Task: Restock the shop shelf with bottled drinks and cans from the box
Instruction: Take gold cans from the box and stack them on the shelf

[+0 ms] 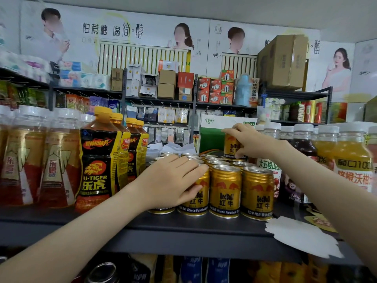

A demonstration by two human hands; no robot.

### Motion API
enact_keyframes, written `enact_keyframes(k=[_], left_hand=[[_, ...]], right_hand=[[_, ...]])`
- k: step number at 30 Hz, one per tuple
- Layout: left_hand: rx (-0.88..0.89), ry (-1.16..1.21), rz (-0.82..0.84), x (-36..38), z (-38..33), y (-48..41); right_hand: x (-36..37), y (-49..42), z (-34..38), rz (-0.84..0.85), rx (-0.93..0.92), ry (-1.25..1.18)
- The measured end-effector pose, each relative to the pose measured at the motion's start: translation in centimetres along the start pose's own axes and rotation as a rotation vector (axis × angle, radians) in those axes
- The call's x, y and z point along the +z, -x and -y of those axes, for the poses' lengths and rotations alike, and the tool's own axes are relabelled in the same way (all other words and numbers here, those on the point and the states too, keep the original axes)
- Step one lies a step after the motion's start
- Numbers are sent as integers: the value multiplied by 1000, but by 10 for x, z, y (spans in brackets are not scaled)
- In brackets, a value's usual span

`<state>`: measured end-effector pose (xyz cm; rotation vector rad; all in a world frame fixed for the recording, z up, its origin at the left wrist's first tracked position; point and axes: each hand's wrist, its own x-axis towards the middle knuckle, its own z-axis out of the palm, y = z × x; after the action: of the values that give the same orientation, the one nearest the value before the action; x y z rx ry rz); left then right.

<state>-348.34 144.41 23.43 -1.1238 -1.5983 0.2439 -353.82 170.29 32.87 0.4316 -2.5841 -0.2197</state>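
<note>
Several gold Red Bull cans (225, 190) stand in rows on the dark shelf (183, 231). My left hand (171, 180) grips a front-row can (199, 196), palm over its top and thumb against its side. My right hand (253, 141) holds another gold can (231, 146) on top of the back cans, fingers curled round its top and thumb low on its side. The box is not in view.
Hi-Tiger bottles (100, 160) and other energy drink bottles (59, 160) stand to the left of the cans. Juice bottles (350, 158) with white caps crowd the right. A green-white carton (212, 135) stands behind. White paper (302, 235) lies on the shelf's right front edge. More goods sit below.
</note>
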Motion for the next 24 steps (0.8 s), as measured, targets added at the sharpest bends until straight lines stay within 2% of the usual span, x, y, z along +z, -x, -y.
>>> enact_keyframes(k=[10,17,24], left_hand=[[-9,-7,-11,0,-1,0],[-17,2,4,1,-1,1],[-20,-2,-2,0,-1,0]], right_hand=[[-18,-3,-7,21,-17,165],[-18,-3,-7,102,5,-15],[-4,-5,-5,2,60,-213]])
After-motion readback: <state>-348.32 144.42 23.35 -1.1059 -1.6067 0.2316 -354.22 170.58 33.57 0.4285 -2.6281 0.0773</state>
